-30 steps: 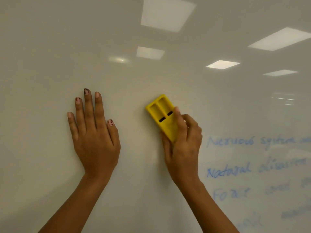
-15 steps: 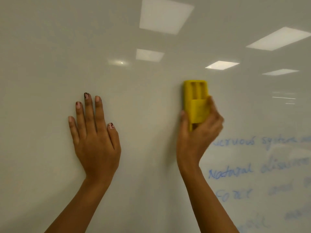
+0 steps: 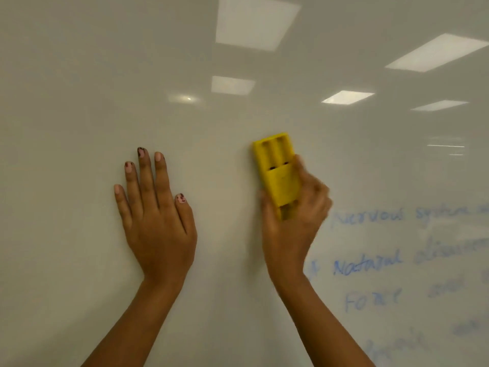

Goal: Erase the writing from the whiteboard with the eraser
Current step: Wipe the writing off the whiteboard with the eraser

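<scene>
Blue handwriting (image 3: 367,264) stands along the right edge of the whiteboard (image 3: 79,75). The top line reads "Nervous", then what looks like "system". The next line begins "Natural". The third starts "Fo", the rest smeared. Lines toward the bottom right corner are too blurred to read.

Reflected ceiling lights show as pale rectangles across the upper part of the view. The largest panel (image 3: 255,22) sits top centre, cut off by the upper edge, with a smaller panel (image 3: 232,85) just below it. A long slanted panel (image 3: 436,53) lies at the far right. Below it sit two flatter ones, a brighter panel (image 3: 348,97) and a dimmer panel (image 3: 439,105). A small bright spot (image 3: 188,98) glows in a hazy patch left of centre. Thin light streaks (image 3: 446,146) run level at the right.
</scene>
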